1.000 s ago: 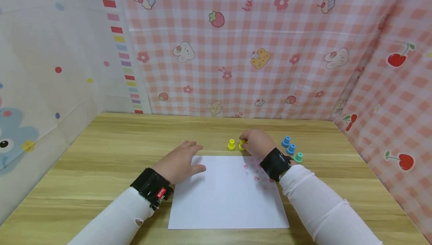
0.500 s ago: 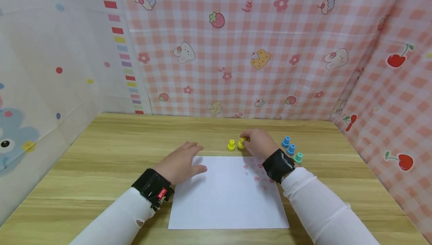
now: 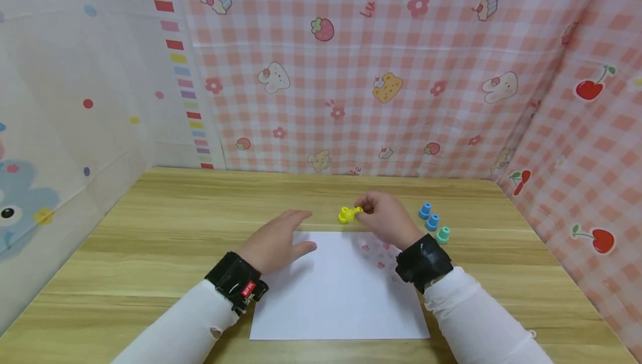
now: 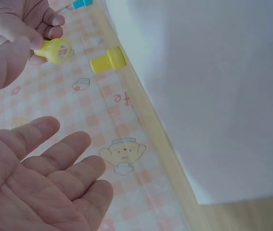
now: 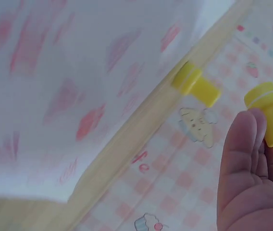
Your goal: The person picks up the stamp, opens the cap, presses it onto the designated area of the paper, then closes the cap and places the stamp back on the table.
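My right hand (image 3: 388,220) pinches a small yellow stamp (image 5: 271,113) between thumb and fingers, tilted over above the table. Its round face (image 4: 62,51), with a small print on it, shows in the left wrist view. A second yellow stamp (image 3: 343,217) stands upright just left of it, behind the white paper (image 3: 326,297). Over the paper's left edge hovers my left hand (image 3: 273,244), thumb and fingers apart, holding nothing. Small pink-red prints (image 3: 380,266) mark the paper's right part, partly covered by my right wrist.
Right of my right hand stand two blue stamps (image 3: 432,222) and a green stamp (image 3: 443,235) on the wooden table (image 3: 200,208). Behind the table hangs a pink checked cloth (image 3: 301,113); similar printed cloth closes off both sides.
The yellow stamp in my right hand has come up and tipped toward the left one. My right wrist has turned and shifted down slightly; my left hand has drifted a little right.
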